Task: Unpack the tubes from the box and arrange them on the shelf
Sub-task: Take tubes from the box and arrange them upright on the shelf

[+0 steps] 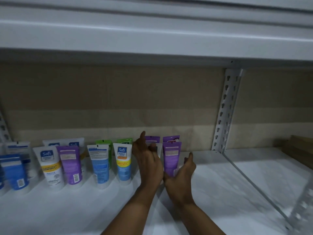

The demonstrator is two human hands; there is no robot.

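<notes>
Tubes stand cap-down in a row on the white shelf [220, 187]. My left hand [147, 160] grips a pale tube [159, 150], mostly hidden behind its fingers, with the thumb pointing up. Just to its right my right hand [181, 175] holds the lower end of a purple tube [171, 156] that stands upright on the shelf. Two more purple tubes [171, 138] stand right behind these. Left of my hands are a blue and yellow Safi tube [123, 161], a blue tube [100, 163], another purple tube [71, 163] and a white and yellow Safi tube [50, 167].
Green tubes [104, 144] and more blue and white tubes fill the back row and the far left. A slotted white upright [225, 107] divides the shelf bays. A brown box edge [298, 150] shows at far right. An upper shelf [152, 41] hangs overhead.
</notes>
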